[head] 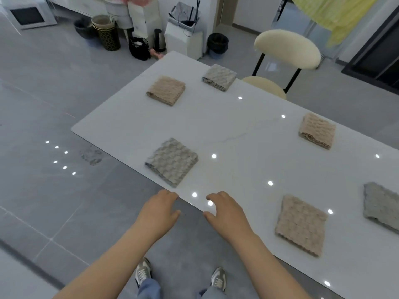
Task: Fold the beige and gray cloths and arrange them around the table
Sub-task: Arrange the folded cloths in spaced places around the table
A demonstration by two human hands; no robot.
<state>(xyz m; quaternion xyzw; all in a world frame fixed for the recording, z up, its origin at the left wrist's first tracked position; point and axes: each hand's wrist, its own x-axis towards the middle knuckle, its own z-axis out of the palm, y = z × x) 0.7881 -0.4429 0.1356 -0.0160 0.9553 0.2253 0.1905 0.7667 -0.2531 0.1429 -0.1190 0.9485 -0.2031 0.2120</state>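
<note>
Now left hand (159, 210), right hand (225, 212) at table (237, 137) edge.

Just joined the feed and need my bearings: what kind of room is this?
Probably a home dining area: a long white table with folded beige cloths and gray cloths spaced along its edges, a cream padded chair at its far side, and waste bins by the wall.

No text, label, brand, number or sign can be read anywhere here
</note>
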